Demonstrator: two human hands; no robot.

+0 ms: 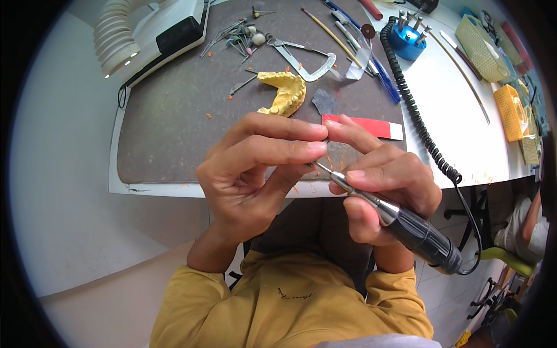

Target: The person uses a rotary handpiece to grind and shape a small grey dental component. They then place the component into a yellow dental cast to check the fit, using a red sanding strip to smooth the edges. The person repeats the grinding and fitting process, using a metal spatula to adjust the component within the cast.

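Observation:
My right hand grips a black and silver rotary handpiece, tilted with its tip up and to the left. The thin bur in its nose reaches the fingertips of my left hand. Those fingers are pinched around something small that they mostly hide; a dark bit shows by the thumb. One right fingertip touches the left fingertips, steadying both hands against each other. Just beyond them lies a yellow dental cast, on a grey-brown mat.
Several mounted burs, a metal caliper, a red-and-white strip and pens lie on the mat. A coiled cord runs down the right. A blue bur stand, woven baskets and a ribbed hose stand around.

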